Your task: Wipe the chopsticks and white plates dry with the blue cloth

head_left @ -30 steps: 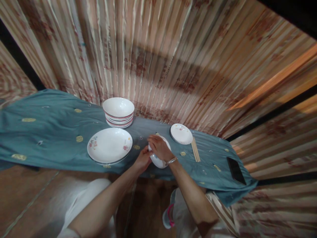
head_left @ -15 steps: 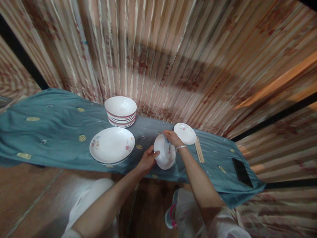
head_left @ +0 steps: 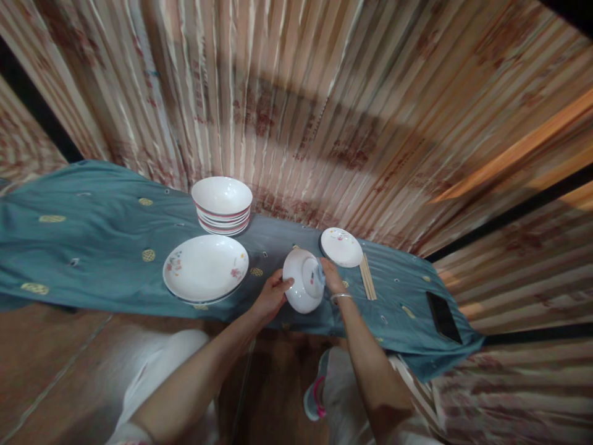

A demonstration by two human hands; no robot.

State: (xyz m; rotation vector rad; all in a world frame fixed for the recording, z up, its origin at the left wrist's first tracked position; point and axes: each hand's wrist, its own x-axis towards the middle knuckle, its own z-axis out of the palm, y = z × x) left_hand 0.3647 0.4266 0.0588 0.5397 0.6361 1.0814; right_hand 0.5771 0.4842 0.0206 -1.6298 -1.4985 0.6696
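Note:
A white bowl is held tilted above the front of the table, its outside and round foot turned up towards me. My left hand grips its left rim, with the thumb on the outer wall. On the opposite side, my right hand is closed around a pale blue, cloth-like thing pressed against the bowl near its foot; the fingertips are partly hidden. A small flowered plate lies just beyond my right hand. Left of the bowl rests a large oval plate, apparently on top of another.
Behind the oval plate stands a stack of red-rimmed bowls. Several chopsticks lie right of the small plate, and a black phone is near the right end. A green cloth covers the table; a patterned curtain hangs behind.
My right hand has slid from the bowl's far edge down to its right side, with the blue thing. The bowl has turned slightly, showing more of its foot. The view has shifted slightly.

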